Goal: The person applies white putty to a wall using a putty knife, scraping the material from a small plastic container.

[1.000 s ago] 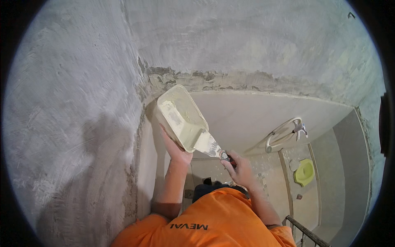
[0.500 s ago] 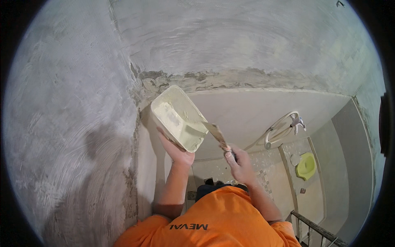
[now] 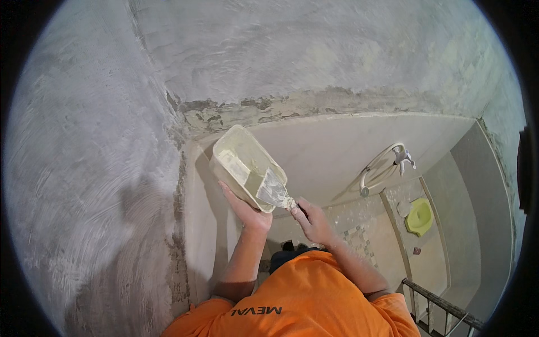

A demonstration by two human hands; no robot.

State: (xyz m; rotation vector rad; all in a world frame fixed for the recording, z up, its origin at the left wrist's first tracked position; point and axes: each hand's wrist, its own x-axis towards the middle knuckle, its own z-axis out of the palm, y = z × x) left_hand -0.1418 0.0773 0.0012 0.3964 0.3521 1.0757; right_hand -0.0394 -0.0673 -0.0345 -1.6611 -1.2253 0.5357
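Note:
My left hand [image 3: 247,210] supports a cream rectangular plastic tub [image 3: 225,164] from below, its fingers around the near side. The tub is tilted, and pale putty smears coat its inside. My right hand [image 3: 312,222] grips the dark handle of a putty knife [image 3: 273,190]. The knife's wide blade, smeared with whitish paste, lies over the near right end of the tub. Whether the blade touches the tub wall, I cannot tell.
Grey plastered walls [image 3: 95,123] meet in a corner at left, above smooth light panels [image 3: 337,146]. A hand shower [image 3: 365,191] with hose hangs on the far wall. Below stand a yellow-green squat toilet pan [image 3: 420,218] and, lower right, a metal ladder rail [image 3: 443,304].
My right hand has moved left and closer to the tub, turning the knife so its blade's broad face shows. The tub has shifted slightly right and down in view.

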